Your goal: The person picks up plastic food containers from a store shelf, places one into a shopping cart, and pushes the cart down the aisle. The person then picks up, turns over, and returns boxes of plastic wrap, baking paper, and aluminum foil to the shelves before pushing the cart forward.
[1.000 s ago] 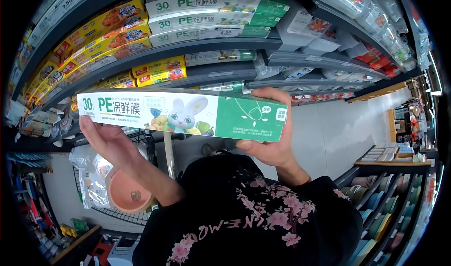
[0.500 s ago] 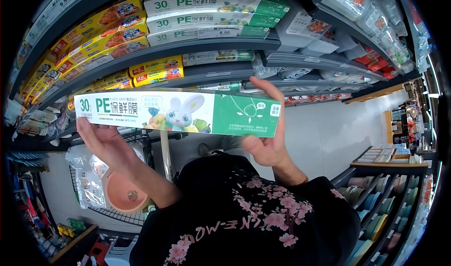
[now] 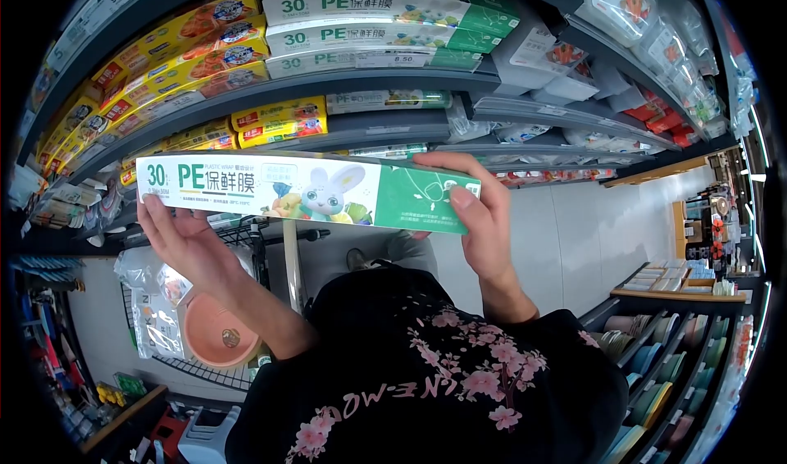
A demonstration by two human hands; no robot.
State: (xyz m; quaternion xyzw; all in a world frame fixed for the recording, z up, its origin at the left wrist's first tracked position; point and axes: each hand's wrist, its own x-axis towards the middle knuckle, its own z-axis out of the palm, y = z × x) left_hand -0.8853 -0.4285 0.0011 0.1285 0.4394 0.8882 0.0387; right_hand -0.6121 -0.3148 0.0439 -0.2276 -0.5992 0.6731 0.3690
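Observation:
A long white and green box of PE plastic wrap (image 3: 328, 192), with a rabbit printed on its front, is held level between both hands. My left hand (image 3: 193, 247) supports the left end from below, fingertips at the lower front edge. My right hand (image 3: 484, 218) grips the green right end, its thumb on the front face and the index finger along the top edge. Behind the box, similar boxes (image 3: 361, 38) are stacked on the shelf beside yellow boxes (image 3: 188, 54).
Below left stands a wire cart (image 3: 205, 374) with a pink-orange bowl (image 3: 220, 329) and clear plastic packages (image 3: 160, 320). Bagged goods (image 3: 623, 9) fill the upper right shelves. A rack of dishes (image 3: 656, 382) is at the lower right.
My right thumb has moved from the box's lower edge up onto its front face. The right end of the box has shifted slightly left, and the view has shifted a little.

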